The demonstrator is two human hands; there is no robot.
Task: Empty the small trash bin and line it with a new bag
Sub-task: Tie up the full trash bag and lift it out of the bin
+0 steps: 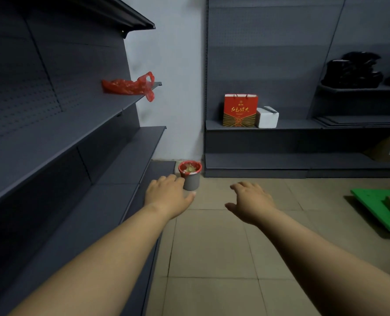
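A small grey trash bin (192, 181) stands on the tiled floor in the corner, lined with a red bag whose rim folds over the top; pale rubbish fills it. A loose red plastic bag (130, 86) lies on a shelf at the upper left, one handle hanging over the edge. My left hand (167, 193) is stretched out palm down, fingers apart, overlapping the bin's lower left side in view; contact cannot be told. My right hand (251, 201) hovers palm down to the right of the bin, empty, fingers apart.
Dark grey shelving (80, 142) runs along the left and across the back wall. A red gift bag (240, 110) and a white box (266, 117) stand on the back shelf. Black items (353, 71) sit at upper right. A green board (380, 208) lies on the floor at right.
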